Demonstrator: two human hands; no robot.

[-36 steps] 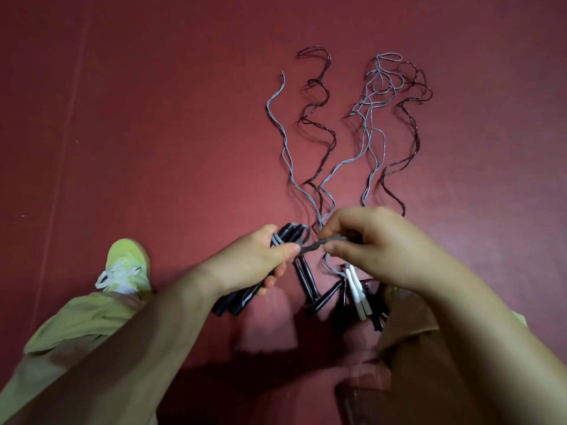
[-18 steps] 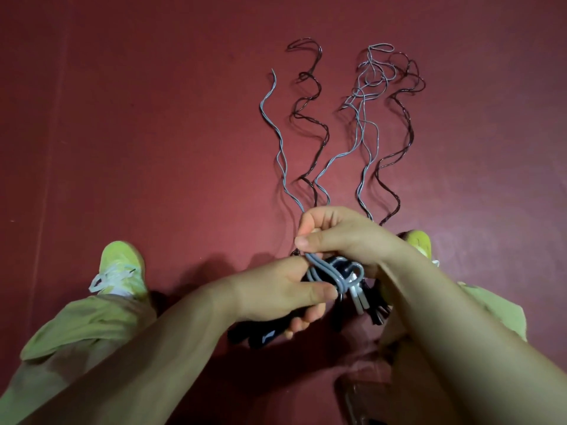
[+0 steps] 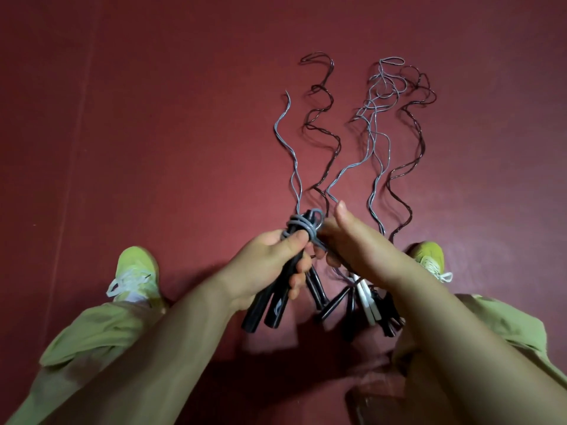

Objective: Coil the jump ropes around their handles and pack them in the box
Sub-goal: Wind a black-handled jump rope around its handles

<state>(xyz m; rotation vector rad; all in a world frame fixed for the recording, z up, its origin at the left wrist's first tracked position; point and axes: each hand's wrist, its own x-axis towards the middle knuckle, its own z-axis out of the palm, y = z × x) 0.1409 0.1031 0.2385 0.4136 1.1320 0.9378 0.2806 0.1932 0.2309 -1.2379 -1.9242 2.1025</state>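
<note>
My left hand (image 3: 270, 265) grips the black handles (image 3: 270, 305); my right hand (image 3: 352, 240) pinches the grey rope (image 3: 303, 225), whose loose wraps could slip off.

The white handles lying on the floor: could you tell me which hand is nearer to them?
Right. The right hand hovers directly above the white handles, partly hiding them. The left hand is off to their left, gripping the black handles.
</note>
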